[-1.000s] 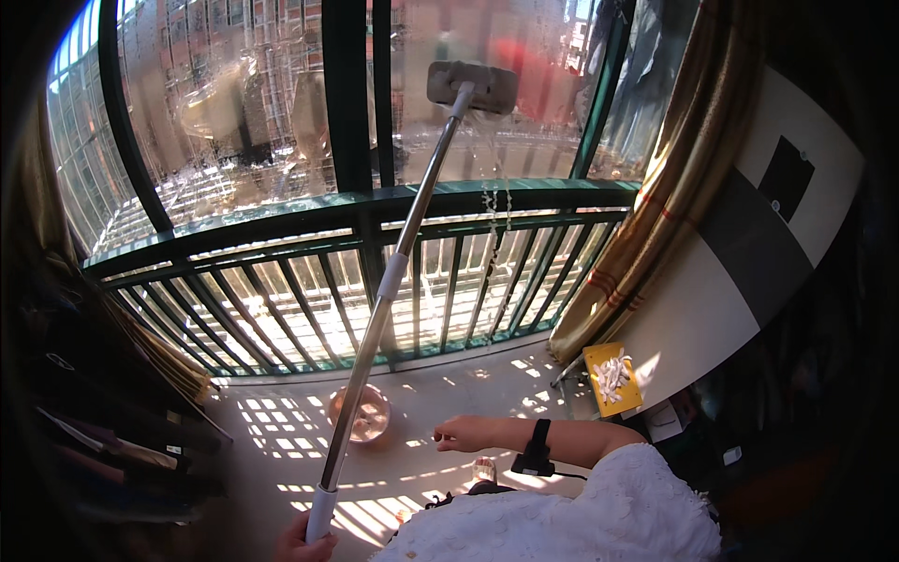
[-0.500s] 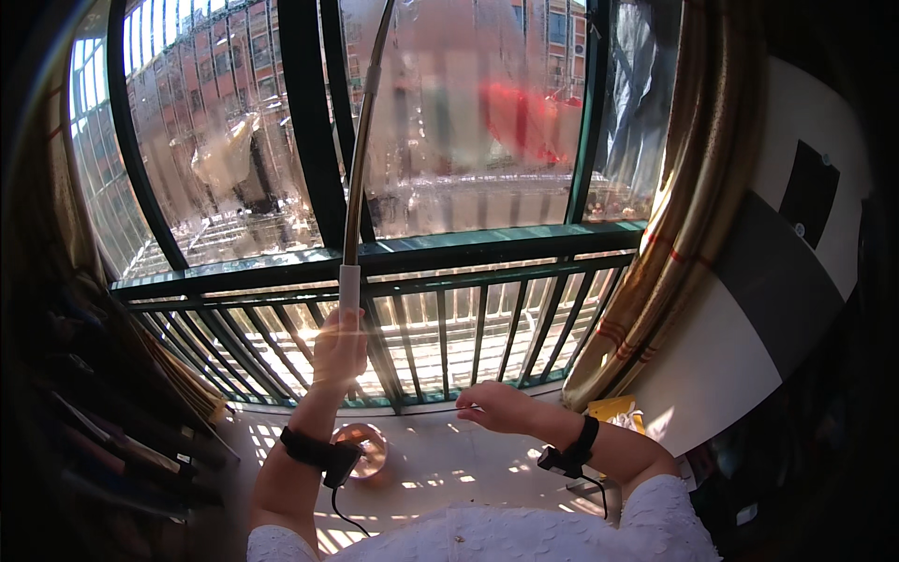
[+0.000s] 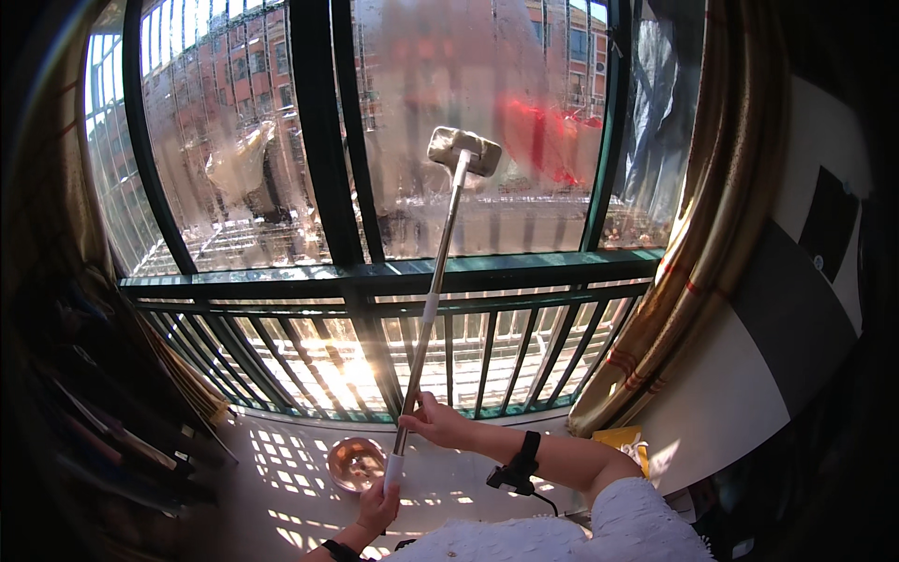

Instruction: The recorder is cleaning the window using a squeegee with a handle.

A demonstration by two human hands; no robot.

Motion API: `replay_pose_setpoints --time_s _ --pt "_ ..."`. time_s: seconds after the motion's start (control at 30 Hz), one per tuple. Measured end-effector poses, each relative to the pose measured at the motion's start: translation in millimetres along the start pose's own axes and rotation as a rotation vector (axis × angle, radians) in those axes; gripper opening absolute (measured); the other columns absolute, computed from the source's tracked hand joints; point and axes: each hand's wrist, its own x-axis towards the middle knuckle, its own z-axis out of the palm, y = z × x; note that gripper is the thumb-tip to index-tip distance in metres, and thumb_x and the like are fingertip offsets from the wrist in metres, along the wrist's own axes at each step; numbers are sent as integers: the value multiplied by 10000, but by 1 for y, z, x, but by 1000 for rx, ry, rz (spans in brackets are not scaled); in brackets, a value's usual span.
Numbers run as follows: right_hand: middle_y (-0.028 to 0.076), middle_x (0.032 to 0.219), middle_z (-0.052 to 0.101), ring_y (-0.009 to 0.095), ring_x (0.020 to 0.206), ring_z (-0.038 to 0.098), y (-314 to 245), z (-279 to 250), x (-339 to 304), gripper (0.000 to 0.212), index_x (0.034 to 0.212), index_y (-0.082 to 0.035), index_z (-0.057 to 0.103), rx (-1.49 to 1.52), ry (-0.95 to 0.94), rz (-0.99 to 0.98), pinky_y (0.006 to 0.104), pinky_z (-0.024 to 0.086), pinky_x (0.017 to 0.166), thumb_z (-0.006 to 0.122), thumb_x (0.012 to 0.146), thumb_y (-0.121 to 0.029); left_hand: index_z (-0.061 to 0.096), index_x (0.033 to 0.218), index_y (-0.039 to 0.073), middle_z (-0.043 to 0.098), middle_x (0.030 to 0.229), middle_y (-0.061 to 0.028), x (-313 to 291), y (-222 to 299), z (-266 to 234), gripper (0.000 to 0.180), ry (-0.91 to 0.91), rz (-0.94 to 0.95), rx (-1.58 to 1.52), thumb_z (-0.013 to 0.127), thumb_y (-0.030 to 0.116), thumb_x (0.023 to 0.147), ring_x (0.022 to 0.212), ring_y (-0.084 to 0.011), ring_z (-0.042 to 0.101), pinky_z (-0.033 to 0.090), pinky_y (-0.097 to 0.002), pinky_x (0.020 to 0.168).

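A long-handled window mop (image 3: 438, 272) with a flat, pale rectangular pad slants up across the railing. Its pad is in front of the wet, soapy right windowpane (image 3: 487, 211). Close to my body, my left hand (image 3: 378, 507) is closed around the white grip at the pole's lower end. Higher up, the fingers of my right hand (image 3: 438, 421) close on the metal shaft. Dark straps sit on both forearms, the right one carrying a small black device.
A pinkish basin (image 3: 357, 465) stands on the sunlit floor beside my left hand. Green bars form a railing (image 3: 506, 290) below the window. A tan curtain (image 3: 688, 281) hangs at the right, near a yellow item (image 3: 620, 438) on the floor. Dark clutter lines the left side.
My left hand has come down toward my body, drawing the pole lower, and the mop's pad has come into view. My right hand has moved left and taken hold of the shaft.
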Motion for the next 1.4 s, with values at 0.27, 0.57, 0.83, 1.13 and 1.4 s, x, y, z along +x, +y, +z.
replay_pose_setpoints --time_s 0.27,0.57,0.83,1.13,1.4 --pt "51 743 553 106 645 549 -34 -85 24 268 1061 -4 438 392 561 -200 262 460 564 538 929 -215 476 805 50 461 495 14 86 75 37 311 -41 106 -101 480 322 955 408 -77 479 378 -231 381" --pt "77 688 570 155 561 616 -60 -176 39 257 978 16 454 296 872 -195 295 518 460 549 911 -213 462 913 59 440 484 12 163 157 43 332 -146 166 112 424 384 969 326 -77 400 320 -216 297" --pt "107 785 581 191 652 642 -25 -97 52 288 965 22 452 613 650 20 293 551 582 541 897 -243 560 889 22 560 638 -129 121 143 -45 271 -46 390 643 529 289 920 610 -273 566 442 -374 540" --pt "157 779 623 234 629 655 -50 29 114 255 939 65 467 1100 331 -33 325 579 577 493 921 -189 492 812 44 554 620 -197 35 152 -154 306 137 246 1073 576 328 885 612 -414 572 438 -464 516" --pt "140 723 604 217 594 655 -138 149 169 238 943 29 380 1018 41 -158 295 557 513 461 926 -195 490 824 17 543 651 -200 -55 143 -258 258 305 55 1037 538 254 915 622 -417 560 426 -433 516"
